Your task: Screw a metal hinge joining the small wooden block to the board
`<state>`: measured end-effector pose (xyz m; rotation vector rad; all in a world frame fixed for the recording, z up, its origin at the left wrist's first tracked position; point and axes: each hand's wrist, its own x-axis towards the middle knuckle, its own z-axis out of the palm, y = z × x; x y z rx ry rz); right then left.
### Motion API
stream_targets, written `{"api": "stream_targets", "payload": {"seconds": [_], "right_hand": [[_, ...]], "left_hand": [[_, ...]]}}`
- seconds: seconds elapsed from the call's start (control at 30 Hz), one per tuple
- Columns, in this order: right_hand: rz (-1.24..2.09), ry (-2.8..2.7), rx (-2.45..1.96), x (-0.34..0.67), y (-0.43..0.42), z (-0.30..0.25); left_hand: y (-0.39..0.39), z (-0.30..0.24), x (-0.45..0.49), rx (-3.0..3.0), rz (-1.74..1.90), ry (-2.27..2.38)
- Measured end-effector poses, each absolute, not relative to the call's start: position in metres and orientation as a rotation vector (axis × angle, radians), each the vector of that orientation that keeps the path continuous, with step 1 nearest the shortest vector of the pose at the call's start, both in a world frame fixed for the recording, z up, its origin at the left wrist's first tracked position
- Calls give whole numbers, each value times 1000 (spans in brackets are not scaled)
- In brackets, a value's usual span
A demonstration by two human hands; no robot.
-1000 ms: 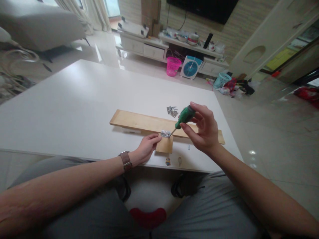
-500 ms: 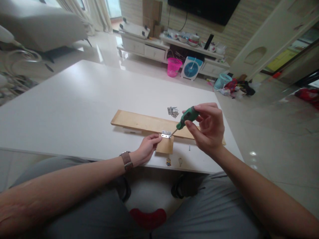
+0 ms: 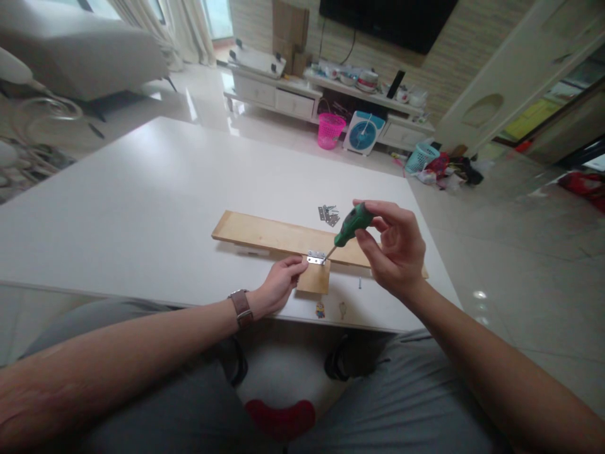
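beyond the board, loose hinges

One left hand, one right hand, and it's one screwdriver! One long board, one small board, one wristwatch; far off, one fan, one pink basket, one turquoise basket!

Toward the near edge of the smooth, softly glossy surface, the long board and small block looked like smooth, matt wood. The hinge across both was shiny metal; the screwdriver had a plastic-looking handle and metal shaft.
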<state>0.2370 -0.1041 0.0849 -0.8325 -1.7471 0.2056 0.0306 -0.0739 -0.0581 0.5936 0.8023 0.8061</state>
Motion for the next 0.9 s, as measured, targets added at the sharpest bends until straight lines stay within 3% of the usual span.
{"api": "stream_targets", "payload": {"seconds": [0.2, 0.43, 0.67, 0.9], "right_hand": [[332, -1740, -855, 236, -107, 86], [169, -1785, -830, 237, -103, 88], [294, -1736, -837, 236, -106, 88], [203, -1699, -818, 234, -106, 91]], "left_hand": [[-74, -57, 31, 568, 808, 799], [-75, -55, 31, 573, 816, 783], [-75, -57, 31, 580, 814, 796], [-75, -56, 32, 559, 827, 790]]}}
